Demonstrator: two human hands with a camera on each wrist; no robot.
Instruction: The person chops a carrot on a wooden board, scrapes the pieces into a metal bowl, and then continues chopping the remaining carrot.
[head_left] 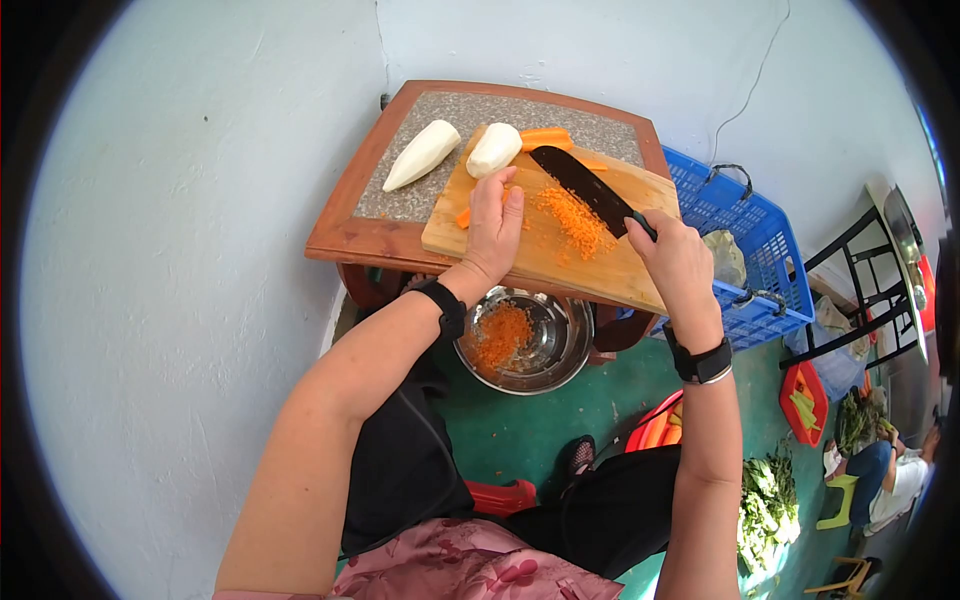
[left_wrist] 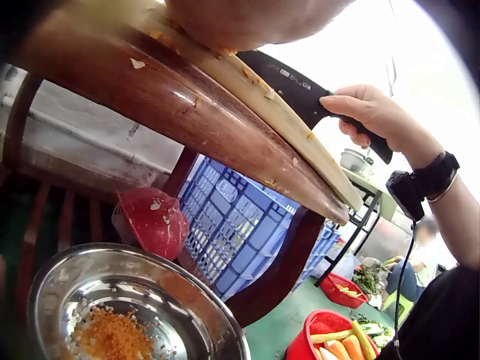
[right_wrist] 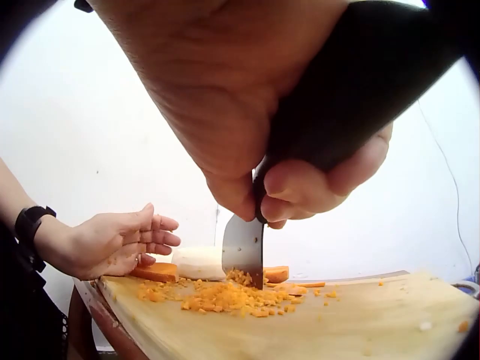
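Observation:
My right hand [head_left: 675,258] grips the dark handle of a black-bladed kitchen knife [head_left: 587,190]. The blade stands on edge on the wooden cutting board [head_left: 620,275], among finely chopped carrot [head_left: 578,222]. In the right wrist view, my left hand [right_wrist: 124,241] rests at the board's edge with loosely bent fingers, beside a carrot piece [right_wrist: 156,271]. One peeled white radish [head_left: 495,150] lies on the board past the left fingertips, next to larger carrot pieces [head_left: 547,138]. Another whole white radish [head_left: 422,156] lies on the tabletop to the left.
Below the table edge sits a steel bowl [head_left: 577,358] with chopped carrot in it. A blue plastic crate [head_left: 755,225] stands right of the wooden table [head_left: 345,238]. A red bucket [left_wrist: 304,337] holds carrots. Leafy greens [head_left: 768,510] lie on the floor, and a person [head_left: 895,490] sits farther off.

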